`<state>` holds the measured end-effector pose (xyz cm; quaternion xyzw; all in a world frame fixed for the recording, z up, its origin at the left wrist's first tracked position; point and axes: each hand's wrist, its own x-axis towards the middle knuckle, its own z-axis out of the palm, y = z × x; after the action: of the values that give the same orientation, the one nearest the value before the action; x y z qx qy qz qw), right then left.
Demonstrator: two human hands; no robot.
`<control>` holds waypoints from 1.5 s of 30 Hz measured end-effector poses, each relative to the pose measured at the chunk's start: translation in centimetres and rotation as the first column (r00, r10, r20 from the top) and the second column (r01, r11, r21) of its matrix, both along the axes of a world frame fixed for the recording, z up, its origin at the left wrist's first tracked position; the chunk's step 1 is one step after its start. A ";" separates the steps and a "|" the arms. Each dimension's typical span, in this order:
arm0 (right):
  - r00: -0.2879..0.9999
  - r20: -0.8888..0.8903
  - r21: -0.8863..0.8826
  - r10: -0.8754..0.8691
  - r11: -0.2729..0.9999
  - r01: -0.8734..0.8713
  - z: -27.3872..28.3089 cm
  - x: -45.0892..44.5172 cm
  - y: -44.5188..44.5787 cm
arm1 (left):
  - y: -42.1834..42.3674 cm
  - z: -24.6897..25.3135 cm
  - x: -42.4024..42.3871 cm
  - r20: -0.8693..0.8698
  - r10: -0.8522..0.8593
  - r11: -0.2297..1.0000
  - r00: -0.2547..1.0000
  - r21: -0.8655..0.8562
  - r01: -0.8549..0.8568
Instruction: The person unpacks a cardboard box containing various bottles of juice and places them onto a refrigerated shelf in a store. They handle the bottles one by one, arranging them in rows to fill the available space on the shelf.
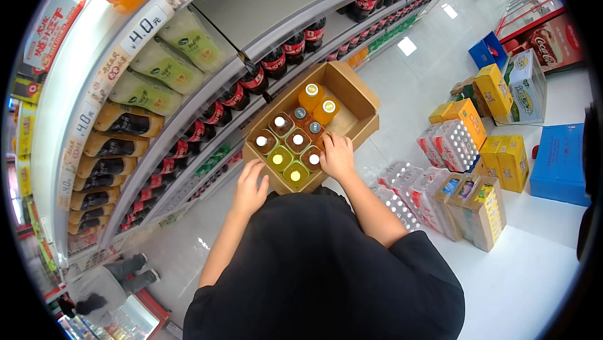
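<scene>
An open cardboard box (360, 85) stands before me, with several capped drink bottles in it. Two orange bottles (311, 97) have white caps; two beside them have grey caps (315, 128). Dark brown bottles (280, 124) and yellow-green bottles (295, 177) fill the nearer part. My right hand (338, 155) reaches over the box's right side, its fingers among the bottles; a brownish-orange bottle is partly hidden by them, and a grip cannot be made out. My left hand (253, 187) rests by the box's near left corner, fingers apart and curved, holding nothing.
Curved store shelves (207, 97) with cola bottles (254, 78), pale green bottles (167, 67) and amber bottles (127, 125) run along the left. Shrink-wrapped bottle packs (450, 144), yellow cartons (505, 161) and a blue box (559, 163) stand at right. A person (101, 288) is at lower left.
</scene>
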<state>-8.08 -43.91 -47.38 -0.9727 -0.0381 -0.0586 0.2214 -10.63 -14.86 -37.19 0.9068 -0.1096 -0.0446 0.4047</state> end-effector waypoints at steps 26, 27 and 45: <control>0.987 -0.154 0.105 0.036 0.994 -0.020 -3.6 12.1 -4.5 | 0.5 -0.9 -5.2 -0.164 0.220 0.951 0.962 -0.182 -0.249; 0.985 -0.174 0.119 0.020 0.993 0.001 -3.5 12.1 -4.6 | 0.2 -0.3 -5.0 -0.298 0.266 0.894 0.917 -0.279 -0.350; 0.971 0.229 0.378 0.070 0.913 -0.155 22.6 6.4 2.1 | -4.3 7.0 1.0 0.211 0.178 0.958 0.961 -0.259 -0.121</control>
<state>-1.65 -41.84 -24.81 -0.8927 -0.1050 -0.1550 0.4099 -9.68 -19.12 -30.22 0.8548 -0.0915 0.1064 0.4996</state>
